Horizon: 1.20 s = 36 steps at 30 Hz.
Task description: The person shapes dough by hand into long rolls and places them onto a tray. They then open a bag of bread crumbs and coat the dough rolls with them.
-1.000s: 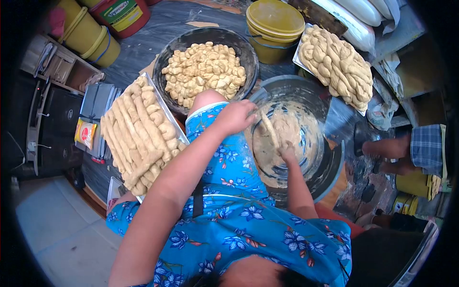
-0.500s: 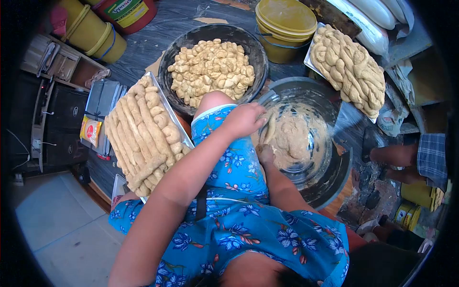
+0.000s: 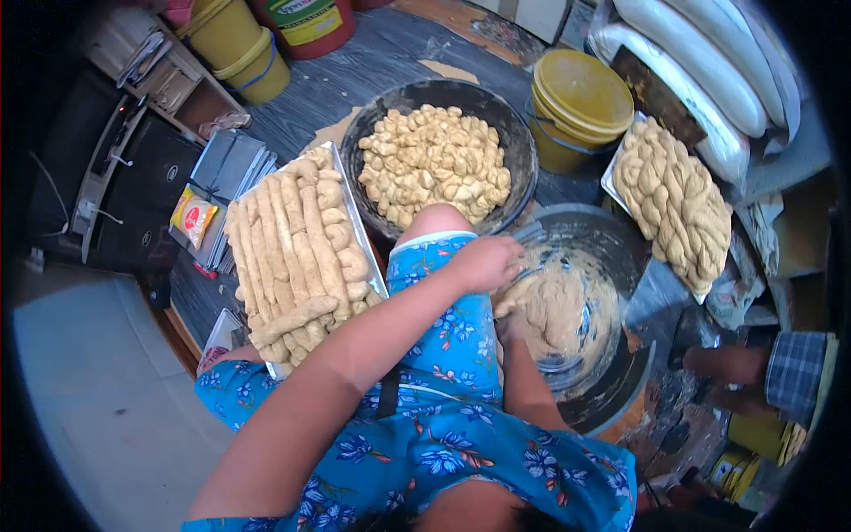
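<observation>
A wide dark basin [image 3: 640,377] stands beside my knee, with a soft, wet tan dough mass [image 3: 556,312] in it and smears up its wall. My left hand [image 3: 486,263] is over the basin's left edge, fingers curled in; what they hold, if anything, is hidden. Low at the near-left side of the same basin is my right hand [image 3: 509,324], in shadow, against the edge of the dough. Its fingers are mostly hidden. Left of my knee, long dough ropes [image 3: 285,235] lie piled on a metal tray [image 3: 359,235].
A black tub [image 3: 525,191] holds many small dough pieces [image 3: 434,164]. Braided dough [image 3: 675,195] covers another tray at the right. A yellow lidded bucket [image 3: 581,97] stands behind the basin. Another person's legs [image 3: 725,365] are at the right. Stacked papers [image 3: 232,164] lie left.
My view has shifted, so the surroundings sit further right and lower. The dough strip seen between my hands earlier no longer stands out. Both hands stay at the basin's left side.
</observation>
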Motion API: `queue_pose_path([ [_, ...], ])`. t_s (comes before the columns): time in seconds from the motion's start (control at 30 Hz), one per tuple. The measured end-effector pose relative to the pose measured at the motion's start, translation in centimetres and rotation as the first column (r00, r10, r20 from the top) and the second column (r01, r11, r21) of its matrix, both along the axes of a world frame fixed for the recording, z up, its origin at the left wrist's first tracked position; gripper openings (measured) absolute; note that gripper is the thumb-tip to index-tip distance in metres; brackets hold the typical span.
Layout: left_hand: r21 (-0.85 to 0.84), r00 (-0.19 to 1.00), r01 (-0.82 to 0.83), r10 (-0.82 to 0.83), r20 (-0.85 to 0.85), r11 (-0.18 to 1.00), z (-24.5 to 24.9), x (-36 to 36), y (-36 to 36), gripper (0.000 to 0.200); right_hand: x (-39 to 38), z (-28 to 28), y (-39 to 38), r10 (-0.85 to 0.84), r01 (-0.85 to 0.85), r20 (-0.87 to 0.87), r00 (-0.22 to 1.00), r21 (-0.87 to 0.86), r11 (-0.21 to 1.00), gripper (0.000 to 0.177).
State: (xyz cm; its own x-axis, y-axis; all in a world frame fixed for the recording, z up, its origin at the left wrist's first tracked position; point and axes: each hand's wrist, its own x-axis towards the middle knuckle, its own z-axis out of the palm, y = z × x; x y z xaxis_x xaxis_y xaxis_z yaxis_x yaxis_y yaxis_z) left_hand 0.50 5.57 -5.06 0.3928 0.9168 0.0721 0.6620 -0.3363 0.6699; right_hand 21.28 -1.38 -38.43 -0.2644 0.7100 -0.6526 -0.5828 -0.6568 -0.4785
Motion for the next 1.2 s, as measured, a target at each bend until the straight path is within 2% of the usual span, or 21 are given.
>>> queue_pose_path([
  [0.1, 0.006, 1.0, -0.013, 0.013, 0.011, 1.0, -0.2, 0.1, -0.2, 0.028, 1.5, 7.7, 2.8, -0.291, 0.313, 0.114, 0.95, -0.338, 0.888, 0.032],
  [0.17, 0.018, 1.0, 0.001, -0.002, 0.023, 1.0, -1.1, 0.3, -0.1, 0.03, 4.3, 9.3, 3.7, -0.241, 0.239, 0.035, 0.97, -0.313, 0.919, 0.034],
  [0.23, -0.016, 0.999, 0.019, -0.02, -0.028, 1.0, -0.6, 0.4, -0.3, 0.031, 5.4, 12.2, 5.4, -0.164, 0.167, 0.037, 0.986, -0.16, 0.973, 0.033],
  [0.3, -0.047, 1.0, 0.015, -0.016, -0.017, 0.999, 0.3, 0.4, -0.6, 0.036, 3.6, 22.5, 5.4, -0.046, 0.034, 0.244, 0.969, 0.053, 0.998, 0.029],
  [0.37, -0.078, 0.998, -0.008, 0.012, 0.055, 0.997, 1.2, 0.3, -1.1, 0.045, 3.5, 27.9, 5.4, 0.061, -0.131, 0.273, 0.96, 0.246, 0.96, 0.032],
  [0.43, 0.031, 0.977, -0.017, 0.01, 0.215, 0.999, 0.3, 0.7, -1.4, 0.068, 2.2, 34.3, 5.5, 0.184, -0.31, 0.311, 0.933, 0.428, 0.849, 0.035],
  [0.53, 0.079, 0.914, 0.051, -0.078, 0.398, 0.996, 2.4, 0.9, -3.1, 0.083, -0.3, 41.9, 5.2, 0.302, -0.465, 0.354, 0.885, 0.636, 0.616, 0.044],
  [0.57, 0.001, 0.871, 0.07, -0.062, 0.487, 0.998, 3.3, 0.7, -4.1, 0.082, -1.5, 43.6, 5.0, 0.304, -0.454, 0.339, 0.89, 0.712, 0.536, 0.045],
  [0.63, -0.139, 0.763, 0.143, -0.019, 0.647, 0.98, 5.1, -0.1, -6.2, 0.082, -4.3, 47.1, 4.1, 0.331, -0.34, 0.194, 0.923, 0.812, 0.474, 0.045],
  [0.67, -0.144, 0.767, 0.119, 0.001, 0.642, 0.982, 6.0, -1.2, -7.1, 0.079, -5.3, 48.3, 3.9, 0.369, -0.287, 0.116, 0.922, 0.844, 0.453, 0.046],
  [0.73, -0.159, 0.773, 0.075, 0.043, 0.633, 0.984, 7.5, -4.3, -9.1, 0.075, -7.6, 50.3, 3.7, 0.575, -0.184, -0.056, 0.817, 0.918, 0.351, 0.036],
  [0.77, -0.137, 0.813, -0.01, 0.088, 0.576, 0.991, 7.6, -5.7, -10.2, 0.071, -9.1, 50.8, 3.6, 0.675, -0.131, -0.168, 0.718, 0.921, 0.368, 0.034],
  [0.83, -0.248, 0.698, 0.024, 0.161, 0.697, 0.968, 9.5, -8.9, -13.0, 0.067, -12.7, 51.5, 3.3, 0.802, -0.045, -0.33, 0.497, 0.914, 0.404, 0.028],
  [0.87, -0.333, 0.698, -0.001, 0.24, 0.675, 0.943, 9.5, -10.6, -14.3, 0.066, -14.0, 51.8, 2.7, 0.788, -0.088, -0.345, 0.511, 0.89, 0.447, 0.03],
  [0.93, -0.537, 0.666, -0.096, 0.455, 0.591, 0.838, 10.7, -14.2, -17.2, 0.065, -17.3, 51.5, 2.3, 0.812, -0.129, -0.31, 0.494, 0.898, 0.421, 0.033],
  [0.97, -0.65, 0.628, -0.159, 0.584, 0.514, 0.743, 11.7, -16.1, -19.1, 0.064, -18.7, 51.0, 2.2, 0.81, -0.175, -0.283, 0.513, 0.89, 0.421, 0.035],
  [1.03, -0.403, 0.531, -0.584, 0.707, 0.468, 0.705, 10.3, -19.7, -23.3, 0.059, -21.2, 49.2, 2.1, 0.797, -0.316, -0.153, 0.584, 0.862, 0.397, 0.041],
  [1.07, -0.321, 0.519, -0.665, 0.726, 0.451, 0.674, 10.2, -21.6, -25.1, 0.055, -22.5, 48.1, 2.0, 0.782, -0.411, -0.045, 0.622, 0.83, 0.376, 0.045],
  [1.13, -0.207, 0.502, -0.773, 0.778, 0.378, 0.6, 9.4, -25.2, -28.5, 0.049, -25.5, 44.7, 1.8, 0.757, -0.684, 0.285, 0.588, 0.675, 0.277, 0.048],
  [1.17, -0.175, 0.495, -0.807, 0.808, 0.321, 0.564, 8.5, -26.7, -30.0, 0.048, -26.4, 42.4, 1.6, 0.651, -0.781, 0.561, 0.511, 0.619, 0.079, 0.046],
  [1.2, -0.164, 0.506, -0.829, 0.841, 0.191, 0.535, 7.6, -27.8, -31.4, 0.046, -27.4, 39.9, 1.6, 0.472, -0.861, 0.784, 0.403, 0.5, -0.096, 0.044],
])
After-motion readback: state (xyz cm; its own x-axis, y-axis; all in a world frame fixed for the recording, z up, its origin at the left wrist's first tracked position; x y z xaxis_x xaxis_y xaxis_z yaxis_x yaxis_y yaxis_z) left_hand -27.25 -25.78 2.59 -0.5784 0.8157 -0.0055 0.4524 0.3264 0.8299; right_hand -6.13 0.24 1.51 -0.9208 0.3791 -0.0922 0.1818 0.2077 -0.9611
